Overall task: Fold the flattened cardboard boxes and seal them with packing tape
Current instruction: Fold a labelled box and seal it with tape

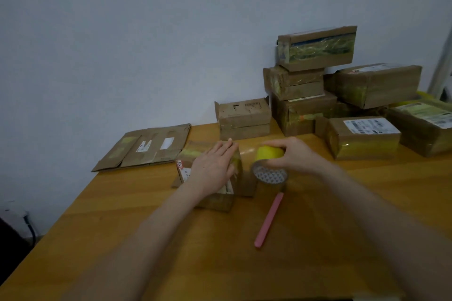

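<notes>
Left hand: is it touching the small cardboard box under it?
Touching. The head view shows the left hand lying flat, fingers straight, on top of the small cardboard box.

Yellow tape roll (270, 152); second roll (269, 175), clear with a white-dotted core; slim pink tool (269, 219); brown cardboard boxes (362, 144) streaked yellow-green; orange-brown wood-grain worktop (110, 203); pale grey-blue wall (146, 44).

Brown box (216, 203) upright; yellow tape roll (270, 153) beside; flattened cardboard (146, 146) behind.
</notes>
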### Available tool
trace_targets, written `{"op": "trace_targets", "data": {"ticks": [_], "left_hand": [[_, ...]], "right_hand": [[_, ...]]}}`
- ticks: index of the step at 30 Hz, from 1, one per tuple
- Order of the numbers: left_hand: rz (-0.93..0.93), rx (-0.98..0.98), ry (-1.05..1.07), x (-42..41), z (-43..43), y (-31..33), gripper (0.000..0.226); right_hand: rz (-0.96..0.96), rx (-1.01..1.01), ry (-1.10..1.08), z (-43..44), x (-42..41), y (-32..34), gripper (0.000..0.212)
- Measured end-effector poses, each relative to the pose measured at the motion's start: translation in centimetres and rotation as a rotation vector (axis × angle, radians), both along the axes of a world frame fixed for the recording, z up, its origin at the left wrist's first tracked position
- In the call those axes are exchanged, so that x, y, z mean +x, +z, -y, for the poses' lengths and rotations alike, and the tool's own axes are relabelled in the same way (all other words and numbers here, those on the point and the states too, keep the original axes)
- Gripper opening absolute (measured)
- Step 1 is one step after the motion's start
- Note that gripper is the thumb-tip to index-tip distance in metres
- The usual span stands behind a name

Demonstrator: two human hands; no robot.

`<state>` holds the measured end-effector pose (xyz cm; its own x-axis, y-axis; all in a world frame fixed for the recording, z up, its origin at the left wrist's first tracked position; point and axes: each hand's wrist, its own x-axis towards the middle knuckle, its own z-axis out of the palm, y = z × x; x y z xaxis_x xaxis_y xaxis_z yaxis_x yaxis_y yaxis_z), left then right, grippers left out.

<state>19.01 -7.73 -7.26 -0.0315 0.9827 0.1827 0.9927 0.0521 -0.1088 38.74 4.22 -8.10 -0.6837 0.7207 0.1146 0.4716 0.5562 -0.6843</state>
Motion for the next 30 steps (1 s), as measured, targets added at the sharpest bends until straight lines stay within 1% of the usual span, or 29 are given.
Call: {"op": "trace_targets", "data": {"ticks": [1,3,6,9,11,13,14,15,17,18,19,21,23,28,30], "left_hand": [[-0.007,0.001,-0.002,0.0,0.0,0.0,0.055],[-0.013,0.007,-0.008,-0.1,0.1,-0.1,0.055],[-0.024,0.010,-0.012,-0.4,0.0,-0.1,0.055],[-0.012,0.013,-0.013,-0.2,0.4,0.3,0.058],[-0.031,0.133,-0.068,1.0,1.5,0.5,0.057],[-0.065,0.303,-0.157,3.0,2.6,0.2,0.049],[-0.080,0.346,-0.178,3.8,2.7,-0.2,0.046],[-0.079,0.346,-0.174,4.3,2.7,-0.3,0.044],[0.008,0.300,-0.097,4.1,2.2,-0.1,0.046],[0.068,0.259,-0.036,3.4,1.9,-0.2,0.050],[0.086,0.208,0.012,2.5,1.7,-0.2,0.054],[0.006,0.107,0.073,0.8,1.6,-0.8,0.058],[-0.030,0.051,0.114,0.0,1.5,-0.9,0.058],[0.001,-0.054,0.156,0.1,0.9,0.2,0.060],[0.002,-0.041,0.204,0.6,1.2,0.4,0.063]], "right_hand": [[0.072,0.037,-0.017,0.1,0.2,-0.1,0.062],[0.134,0.053,-0.036,0.2,0.5,-0.2,0.064],[0.113,0.047,-0.041,0.2,0.7,0.4,0.070],[0.090,0.025,-0.066,0.0,1.0,1.1,0.068],[0.066,0.001,-0.068,0.0,0.9,1.2,0.061],[0.040,-0.018,-0.047,0.2,0.5,1.3,0.056],[0.034,-0.020,-0.044,0.2,0.3,1.3,0.055],[0.034,-0.018,-0.047,0.3,0.1,1.2,0.055],[0.042,-0.006,-0.071,0.3,0.2,1.1,0.057],[0.053,-0.005,-0.081,0.3,0.4,1.0,0.057],[0.066,-0.004,-0.085,0.2,0.6,0.8,0.057],[0.082,0.002,-0.061,0.2,0.8,0.5,0.057],[0.087,0.017,-0.020,0.4,0.8,0.2,0.060],[0.118,0.013,0.035,0.5,0.2,0.4,0.051],[0.124,0.010,0.033,0.4,0.1,0.4,0.051]]}}
